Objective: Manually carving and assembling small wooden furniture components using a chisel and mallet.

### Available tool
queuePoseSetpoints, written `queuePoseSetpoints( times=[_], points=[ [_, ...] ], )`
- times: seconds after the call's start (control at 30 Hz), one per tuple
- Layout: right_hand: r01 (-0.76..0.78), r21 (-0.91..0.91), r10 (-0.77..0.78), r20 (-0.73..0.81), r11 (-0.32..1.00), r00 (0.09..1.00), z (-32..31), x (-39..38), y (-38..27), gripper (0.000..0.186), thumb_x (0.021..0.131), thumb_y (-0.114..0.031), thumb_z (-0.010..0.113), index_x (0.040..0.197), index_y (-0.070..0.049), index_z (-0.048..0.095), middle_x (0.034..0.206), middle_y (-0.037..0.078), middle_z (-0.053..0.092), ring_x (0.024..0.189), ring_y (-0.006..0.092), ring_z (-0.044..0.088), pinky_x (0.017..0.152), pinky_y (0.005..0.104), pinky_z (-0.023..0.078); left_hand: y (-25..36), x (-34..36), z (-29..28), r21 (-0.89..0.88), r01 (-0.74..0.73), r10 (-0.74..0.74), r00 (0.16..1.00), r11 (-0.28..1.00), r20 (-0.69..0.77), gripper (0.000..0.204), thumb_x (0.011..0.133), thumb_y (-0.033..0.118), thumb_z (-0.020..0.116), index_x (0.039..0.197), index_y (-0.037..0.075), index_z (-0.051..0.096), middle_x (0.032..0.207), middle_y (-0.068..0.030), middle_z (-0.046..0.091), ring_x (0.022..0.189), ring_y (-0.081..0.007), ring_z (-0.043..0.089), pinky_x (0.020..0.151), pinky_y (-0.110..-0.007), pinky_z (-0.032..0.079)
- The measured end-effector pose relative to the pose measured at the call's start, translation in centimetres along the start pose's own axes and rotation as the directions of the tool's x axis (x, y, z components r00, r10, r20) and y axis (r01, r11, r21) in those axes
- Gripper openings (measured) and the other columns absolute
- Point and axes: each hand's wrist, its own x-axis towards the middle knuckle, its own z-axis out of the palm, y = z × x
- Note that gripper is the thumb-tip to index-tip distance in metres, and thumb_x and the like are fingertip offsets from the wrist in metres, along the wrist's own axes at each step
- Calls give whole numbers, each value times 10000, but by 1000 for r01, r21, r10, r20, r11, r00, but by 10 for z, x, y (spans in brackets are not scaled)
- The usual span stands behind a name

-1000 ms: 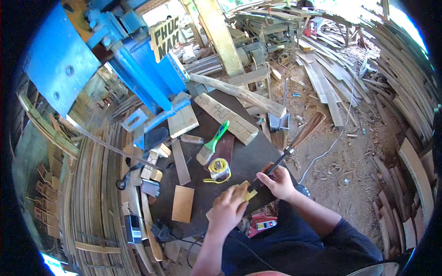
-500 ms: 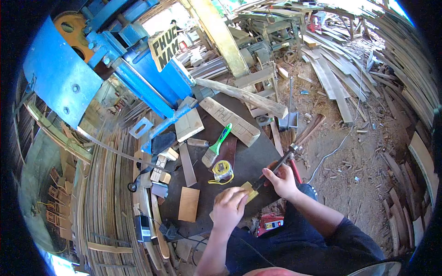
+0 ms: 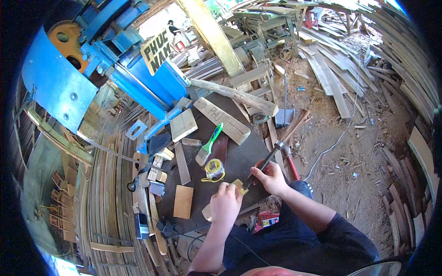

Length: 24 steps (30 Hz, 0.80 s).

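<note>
My left hand [image 3: 225, 202] is closed around a small pale yellowish wood piece [image 3: 240, 186] near the front of the dark tabletop [image 3: 209, 194]. My right hand [image 3: 271, 178] grips the dark blade of a chisel [image 3: 265, 161]. Its metal collar and brown wooden handle point up and away to the right. The blade tip is at the wood piece's right end; whether it touches cannot be made out. Ahead of my hands lie a yellow tape measure [image 3: 214, 169] and a brush with a green handle [image 3: 212, 141]. A flat brown wood block [image 3: 183, 202] is left of my left hand.
A large blue machine [image 3: 152, 80] stands at the far left, its thin band running past the table. A carved board [image 3: 222, 121] and a long timber [image 3: 235, 96] lie at the table's back. Stacked planks [image 3: 108, 184] fill the left; a white cable [image 3: 329, 149] crosses the littered ground.
The view has shifted slightly. My left hand, the wood piece and the chisel stay together, with the hands a little differently angled. Both hands keep their grip.
</note>
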Motion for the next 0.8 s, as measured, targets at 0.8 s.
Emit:
queuePoseSetpoints(
  times=[0.8],
  points=[
    [72, -144, -75, -13, 987, 997, -5, -2, 9, 172, 957, -154, 699, 994, -11, 611, 849, 47, 679, 753, 133, 664, 622, 290, 563, 3, 0, 19, 201, 46, -16, 989, 979, -147, 210, 775, 160, 737, 861, 19, 607, 935, -112, 557, 848, -297, 638, 709, -391, 554]
  ],
)
